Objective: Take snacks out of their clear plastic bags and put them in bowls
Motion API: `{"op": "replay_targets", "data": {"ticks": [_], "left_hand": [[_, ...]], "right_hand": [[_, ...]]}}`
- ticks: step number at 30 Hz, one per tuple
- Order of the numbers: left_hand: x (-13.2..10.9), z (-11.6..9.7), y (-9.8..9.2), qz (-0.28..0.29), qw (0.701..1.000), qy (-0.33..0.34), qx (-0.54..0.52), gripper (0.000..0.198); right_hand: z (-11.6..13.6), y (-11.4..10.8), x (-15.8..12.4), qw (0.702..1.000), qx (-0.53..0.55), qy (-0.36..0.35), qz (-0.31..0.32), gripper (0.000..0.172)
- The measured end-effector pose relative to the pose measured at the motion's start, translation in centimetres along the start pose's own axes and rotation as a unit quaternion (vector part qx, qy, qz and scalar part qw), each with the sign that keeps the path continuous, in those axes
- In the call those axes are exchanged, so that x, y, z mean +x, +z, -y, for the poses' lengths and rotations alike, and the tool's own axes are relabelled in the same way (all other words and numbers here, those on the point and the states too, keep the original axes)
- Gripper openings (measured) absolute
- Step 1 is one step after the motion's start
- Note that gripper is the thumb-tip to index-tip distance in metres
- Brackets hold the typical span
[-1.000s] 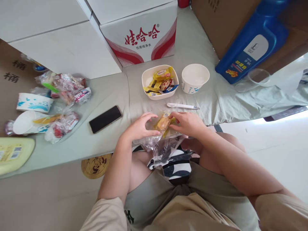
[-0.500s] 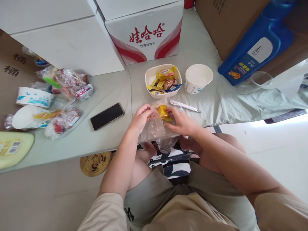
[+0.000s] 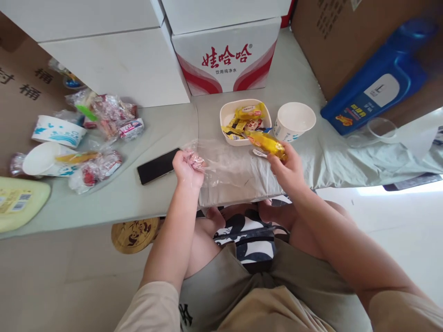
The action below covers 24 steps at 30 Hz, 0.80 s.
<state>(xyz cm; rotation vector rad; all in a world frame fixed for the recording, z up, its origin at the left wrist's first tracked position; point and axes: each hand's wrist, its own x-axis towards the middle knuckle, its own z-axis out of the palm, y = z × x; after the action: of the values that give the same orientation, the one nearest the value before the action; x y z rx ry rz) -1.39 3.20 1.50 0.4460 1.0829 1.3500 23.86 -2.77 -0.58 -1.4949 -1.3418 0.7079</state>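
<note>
My left hand [image 3: 188,168] is closed around the gathered end of a clear plastic bag [image 3: 228,166], which stretches rightward over the cloth. In my right hand [image 3: 288,168] is a yellow wrapped snack [image 3: 266,143], gripped at its lower end, its other end over the near rim of a white bowl [image 3: 226,113]. Several wrapped snacks [image 3: 251,112], yellow, red and blue, lie in that bowl. Beside it stands a white paper cup [image 3: 296,121] with blue print. A white pen-like tool [image 3: 259,153] is partly hidden under the yellow snack.
A black phone [image 3: 157,167] lies left of my left hand. Further left are bagged snacks [image 3: 110,115], paper bowls [image 3: 58,131] and a pale yellow bottle [image 3: 22,203]. White cartons [image 3: 226,60] stand behind. A blue bottle [image 3: 377,78] and a clear cup [image 3: 382,129] are at right.
My hands have moved apart. The yellow snack has come out of the clear bag and moved up and right in my right hand; my left hand has drawn the bag left.
</note>
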Motion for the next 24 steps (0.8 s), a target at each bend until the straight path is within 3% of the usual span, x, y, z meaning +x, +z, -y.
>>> {"op": "replay_targets", "data": {"ticks": [7,10,13,17,21,24], "left_hand": [[-0.3,0.1,0.4,0.031,0.999,-0.015,-0.017,0.032],[-0.5,0.3,0.5,0.016,0.999,0.002,-0.030,0.029],[-0.5,0.1,0.4,0.007,0.999,-0.002,-0.033,0.028],[-0.9,0.1,0.4,0.101,0.994,-0.045,-0.018,0.042],[-2.0,1.0,0.7,0.179,0.978,-0.106,-0.035,0.059],[-2.6,1.5,0.6,0.187,0.974,-0.125,-0.035,0.069]], "right_hand": [[-0.8,0.9,4.6,0.998,0.016,-0.017,-0.050,0.040],[-0.3,1.7,5.1,0.998,-0.001,-0.029,-0.052,0.050],[0.6,1.9,3.4,0.998,-0.046,-0.033,0.003,0.046],[1.0,1.9,0.7,0.993,-0.046,-0.050,0.097,0.031],[0.5,2.5,-0.6,0.985,0.032,-0.013,0.171,0.054],[0.9,2.7,-1.0,0.964,0.127,0.118,0.200,0.069]]}}
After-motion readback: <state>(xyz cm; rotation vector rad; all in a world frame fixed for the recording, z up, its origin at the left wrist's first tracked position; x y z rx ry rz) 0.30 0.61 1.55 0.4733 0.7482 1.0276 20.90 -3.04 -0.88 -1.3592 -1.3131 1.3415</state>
